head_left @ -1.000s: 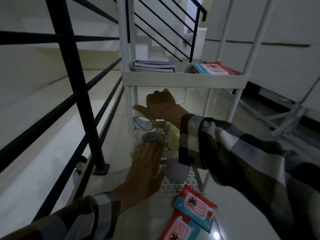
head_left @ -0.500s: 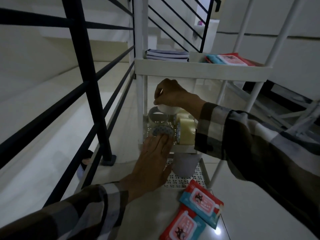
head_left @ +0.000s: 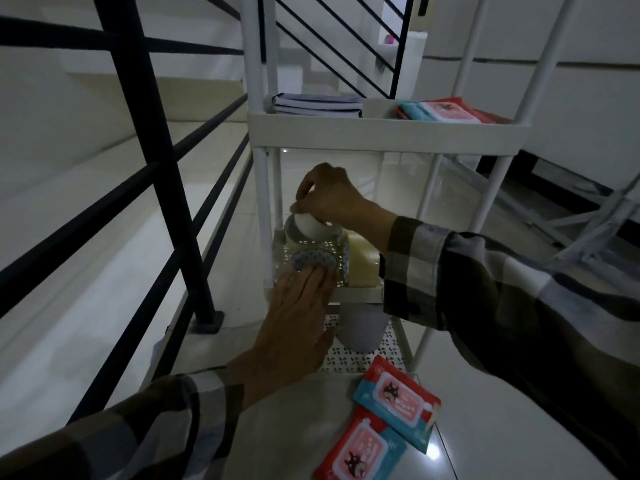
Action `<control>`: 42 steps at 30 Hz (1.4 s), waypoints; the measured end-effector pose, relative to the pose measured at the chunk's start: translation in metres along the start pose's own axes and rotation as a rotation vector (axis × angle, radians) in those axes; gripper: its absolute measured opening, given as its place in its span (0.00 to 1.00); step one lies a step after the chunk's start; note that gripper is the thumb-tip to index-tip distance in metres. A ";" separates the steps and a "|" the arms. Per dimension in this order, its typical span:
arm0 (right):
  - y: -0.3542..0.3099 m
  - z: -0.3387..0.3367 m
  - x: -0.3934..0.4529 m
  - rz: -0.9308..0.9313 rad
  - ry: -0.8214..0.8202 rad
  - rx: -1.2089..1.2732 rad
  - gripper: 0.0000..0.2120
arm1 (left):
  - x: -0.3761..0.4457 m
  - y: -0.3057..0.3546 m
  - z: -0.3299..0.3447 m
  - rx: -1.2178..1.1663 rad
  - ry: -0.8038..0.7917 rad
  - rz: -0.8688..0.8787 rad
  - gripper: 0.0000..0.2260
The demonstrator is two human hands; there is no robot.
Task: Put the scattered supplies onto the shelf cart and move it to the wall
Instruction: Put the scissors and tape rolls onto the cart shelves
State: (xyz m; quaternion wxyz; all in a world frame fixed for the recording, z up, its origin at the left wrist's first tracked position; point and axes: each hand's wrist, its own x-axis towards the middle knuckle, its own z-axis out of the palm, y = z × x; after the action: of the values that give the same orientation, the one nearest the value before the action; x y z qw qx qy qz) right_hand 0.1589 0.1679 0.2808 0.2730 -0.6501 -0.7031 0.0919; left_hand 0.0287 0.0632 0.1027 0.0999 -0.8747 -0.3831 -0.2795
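A white shelf cart (head_left: 388, 131) stands in front of me. On its middle tier my right hand (head_left: 332, 197) pinches a patterned tape roll (head_left: 304, 228) from above. My left hand (head_left: 298, 327) lies flat, fingers together, against another patterned tape roll (head_left: 313, 259) at the tier's front. A large clear tape roll (head_left: 362, 263) sits beside them. A grey cup (head_left: 362, 329) stands on the bottom tier. Two red and teal wipe packs (head_left: 396, 401) (head_left: 360, 448) lie on the floor by the cart.
Notebooks (head_left: 317, 105) and more wipe packs (head_left: 446, 112) rest on the upper tier. A black stair railing (head_left: 152, 161) runs close along the left. A white folded rack (head_left: 588, 216) leans at the right, below the white wall (head_left: 554, 81).
My right hand has come down with its tape roll onto the middle tier beside the clear tape. My left hand stays pressed on the front roll. My head has moved closer.
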 end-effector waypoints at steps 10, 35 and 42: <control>0.006 0.022 -0.011 -0.131 -0.077 -0.502 0.28 | 0.017 0.001 0.013 -0.125 0.094 -0.118 0.33; 0.033 0.005 0.006 -0.320 -0.444 -0.225 0.36 | 0.012 -0.009 0.004 0.027 0.127 -0.033 0.26; 0.034 0.005 0.000 -0.285 -0.289 -0.334 0.19 | 0.010 -0.006 -0.001 0.034 0.081 -0.038 0.28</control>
State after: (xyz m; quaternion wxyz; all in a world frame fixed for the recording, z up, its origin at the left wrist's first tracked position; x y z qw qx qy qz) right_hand 0.1854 0.1739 0.2602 0.0691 -0.5607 -0.8247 0.0272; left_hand 0.0294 0.0734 0.1093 0.1248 -0.8533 -0.4002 -0.3099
